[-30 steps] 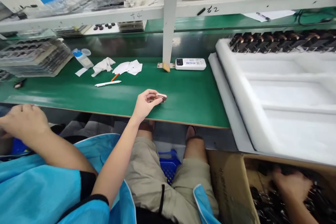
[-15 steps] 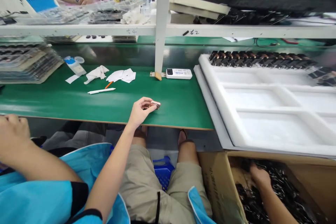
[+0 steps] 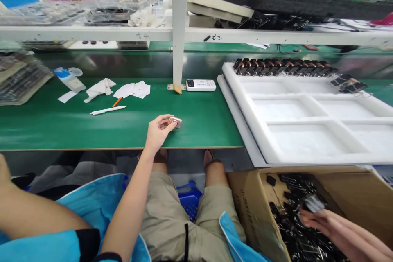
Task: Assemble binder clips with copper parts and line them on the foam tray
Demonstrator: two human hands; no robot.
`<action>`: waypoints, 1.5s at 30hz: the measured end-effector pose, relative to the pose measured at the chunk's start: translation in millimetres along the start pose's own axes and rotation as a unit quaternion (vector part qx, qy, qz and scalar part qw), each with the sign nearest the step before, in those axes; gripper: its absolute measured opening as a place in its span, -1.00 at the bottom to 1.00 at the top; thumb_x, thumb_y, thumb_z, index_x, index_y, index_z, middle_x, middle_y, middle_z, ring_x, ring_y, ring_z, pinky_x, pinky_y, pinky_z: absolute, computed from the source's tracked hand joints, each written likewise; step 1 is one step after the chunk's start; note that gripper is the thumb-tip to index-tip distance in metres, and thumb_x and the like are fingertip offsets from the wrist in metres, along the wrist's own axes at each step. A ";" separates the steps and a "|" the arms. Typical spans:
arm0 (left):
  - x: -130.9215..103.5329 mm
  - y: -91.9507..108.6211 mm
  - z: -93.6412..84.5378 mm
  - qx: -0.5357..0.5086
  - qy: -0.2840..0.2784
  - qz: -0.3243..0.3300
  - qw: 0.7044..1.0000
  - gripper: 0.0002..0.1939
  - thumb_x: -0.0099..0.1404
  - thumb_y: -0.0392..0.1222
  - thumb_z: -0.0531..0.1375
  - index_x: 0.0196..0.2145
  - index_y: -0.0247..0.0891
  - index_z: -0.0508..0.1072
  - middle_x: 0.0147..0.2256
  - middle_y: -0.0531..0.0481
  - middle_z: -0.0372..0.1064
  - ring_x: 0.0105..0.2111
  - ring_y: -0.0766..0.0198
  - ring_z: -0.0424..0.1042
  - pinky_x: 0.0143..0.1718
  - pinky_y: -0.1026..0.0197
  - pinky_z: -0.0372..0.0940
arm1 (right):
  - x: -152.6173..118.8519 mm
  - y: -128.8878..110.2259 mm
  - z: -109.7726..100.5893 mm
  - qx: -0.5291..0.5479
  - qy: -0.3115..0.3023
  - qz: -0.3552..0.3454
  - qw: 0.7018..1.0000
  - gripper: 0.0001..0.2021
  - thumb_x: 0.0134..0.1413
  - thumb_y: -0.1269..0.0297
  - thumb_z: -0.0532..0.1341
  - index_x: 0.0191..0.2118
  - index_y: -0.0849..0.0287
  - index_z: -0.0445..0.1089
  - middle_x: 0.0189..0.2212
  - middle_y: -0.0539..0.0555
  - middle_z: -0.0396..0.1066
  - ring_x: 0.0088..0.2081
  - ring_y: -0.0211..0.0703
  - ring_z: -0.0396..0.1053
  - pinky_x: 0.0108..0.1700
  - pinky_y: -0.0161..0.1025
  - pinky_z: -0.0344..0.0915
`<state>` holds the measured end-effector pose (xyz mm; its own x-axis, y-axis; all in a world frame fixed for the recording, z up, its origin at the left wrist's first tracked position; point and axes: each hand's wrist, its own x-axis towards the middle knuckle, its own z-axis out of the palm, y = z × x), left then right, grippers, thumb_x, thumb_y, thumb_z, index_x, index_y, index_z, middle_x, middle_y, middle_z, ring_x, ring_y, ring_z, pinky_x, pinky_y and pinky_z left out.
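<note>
Though the right hand, down in the brown cardboard box, is too blurred to read its grip, the left hand pinches a small rose-gold metal piece on the green bench: probably light, rigid, slick, best held by its edges.

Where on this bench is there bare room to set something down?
Bare green mat lies between the white pen and the left hand pinching the small pink part, and from that hand right to the foam tray. The tray's front compartments are bare; its back row is packed with coils. Paper scraps crowd the mat behind the pen.
</note>
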<state>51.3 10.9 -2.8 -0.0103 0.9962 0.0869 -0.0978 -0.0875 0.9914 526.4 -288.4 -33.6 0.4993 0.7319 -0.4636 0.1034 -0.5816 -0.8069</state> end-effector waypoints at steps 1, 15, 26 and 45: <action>0.4 -0.3 -0.3 0.002 0.004 -0.002 1.000 -0.51 0.02 0.01 0.51 -0.16 -0.30 0.58 -0.25 -0.18 0.63 -0.25 0.09 0.61 -0.21 0.13 0.47 | -11.2 -10.9 14.9 0.006 -0.028 0.009 1.000 -0.48 -0.39 -0.44 0.40 -0.32 -0.23 0.63 -0.13 0.33 0.57 0.04 0.47 0.48 0.17 0.17 0.42; 3.3 7.6 -3.3 -0.061 -0.001 -0.026 0.998 -0.47 -0.07 0.03 0.55 -0.24 -0.31 0.50 -0.34 -0.09 0.59 -0.39 0.23 0.54 -0.35 0.24 0.40 | 44.4 -200.1 297.0 0.184 -0.380 -0.269 0.866 -0.45 0.11 -0.30 0.36 -0.35 0.18 0.39 -0.46 0.08 0.43 -0.52 -0.18 0.34 -0.46 -0.23 0.29; -1.4 9.3 -5.6 -0.035 -0.056 -0.057 0.996 -0.53 -0.04 -0.01 0.55 -0.25 -0.32 0.56 -0.37 -0.10 0.62 -0.45 0.24 0.54 -0.31 0.21 0.43 | 62.3 -206.4 307.1 0.047 -0.392 -0.364 0.844 -0.46 0.28 -0.18 0.24 0.00 0.28 0.45 -0.39 0.05 0.39 -0.45 -0.21 0.30 -0.39 -0.26 0.24; 11.0 16.6 -4.5 0.041 -0.021 -0.005 0.999 -0.73 0.02 -0.10 0.50 -0.27 -0.03 0.68 -0.30 0.21 0.63 -0.30 0.28 0.54 -0.30 0.26 0.50 | 36.1 -188.9 240.5 0.028 -0.414 -0.356 0.837 -0.39 0.18 -0.07 0.38 0.22 0.18 0.39 0.04 0.13 0.50 -0.09 -0.10 0.50 -0.04 -0.24 0.42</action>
<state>45.1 20.4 14.2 0.0330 0.9962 0.0802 -0.0155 -0.0797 0.9967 318.0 -66.8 14.0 -0.4412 0.8949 0.0664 0.0694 0.1078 -0.9917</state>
